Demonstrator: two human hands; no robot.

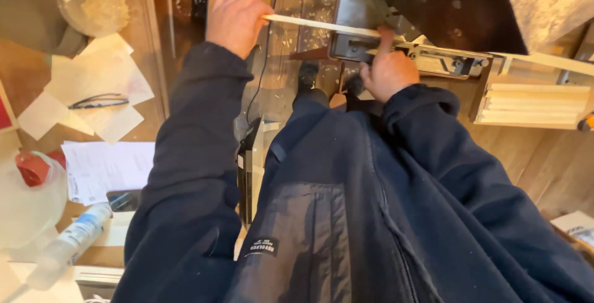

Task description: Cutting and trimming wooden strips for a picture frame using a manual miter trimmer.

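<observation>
Fingers of left hand curled round pale wooden strip — thin, long, straight, right hand pressing it.

A single camera sits on the person's head and looks steeply down the dark jacket toward the floor. It is close to the body; both hands work near twelve o'clock, the cluttered surface at nine.

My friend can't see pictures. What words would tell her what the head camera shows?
Seen from above, a person in a dark jacket holds a long pale wooden strip, left hand gripping its end and right hand pressing it onto a metal machine. More pale strips are stacked at the right; papers and a plastic bottle lie at the left.
</observation>
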